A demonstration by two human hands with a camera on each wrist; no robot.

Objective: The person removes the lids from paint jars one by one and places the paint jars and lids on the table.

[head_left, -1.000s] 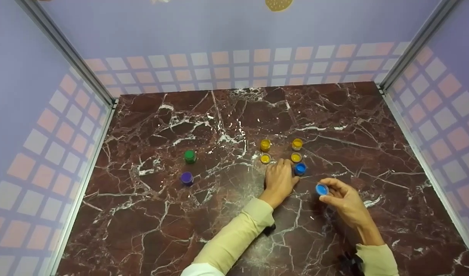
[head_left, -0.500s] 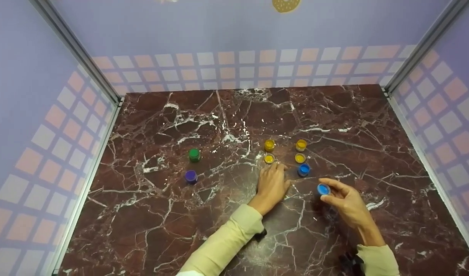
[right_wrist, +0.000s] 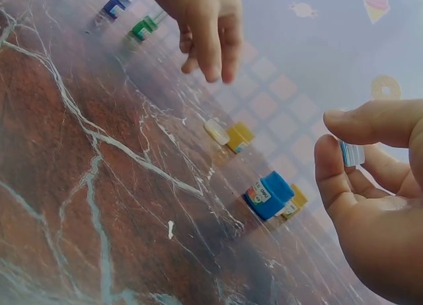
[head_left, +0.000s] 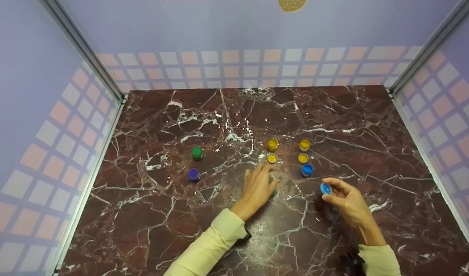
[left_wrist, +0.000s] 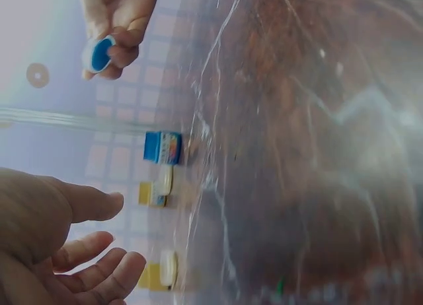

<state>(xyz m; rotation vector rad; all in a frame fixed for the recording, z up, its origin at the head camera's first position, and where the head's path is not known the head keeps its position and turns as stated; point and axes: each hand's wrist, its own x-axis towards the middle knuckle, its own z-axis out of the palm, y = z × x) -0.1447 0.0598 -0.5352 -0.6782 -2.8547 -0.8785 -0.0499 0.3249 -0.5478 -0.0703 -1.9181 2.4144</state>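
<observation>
Between thumb and fingers, my right hand [head_left: 349,201] pinches a blue jar lid [head_left: 325,188], its inside facing left, above the table. The open blue paint jar [head_left: 307,170] stands just up and left of it. My left hand [head_left: 256,186] holds nothing; its fingers are loosely bent, just below the left yellow lid [head_left: 272,158]. Behind that lid stands an open yellow paint jar [head_left: 273,145]. A second yellow jar [head_left: 304,145] stands to the right, with its own yellow lid [head_left: 303,158] in front. The left wrist view shows the left fingers [left_wrist: 92,265] apart from everything.
Off to the left stand a green paint jar [head_left: 197,153] and a purple paint jar [head_left: 194,175], both with coloured tops. The dark red marble table [head_left: 158,230] is bounded by panels at the back, left and right.
My left hand has drawn away from beside the blue jar, moving left and slightly toward me. The right hand keeps the blue lid in nearly the same spot. The view has shifted slightly.
</observation>
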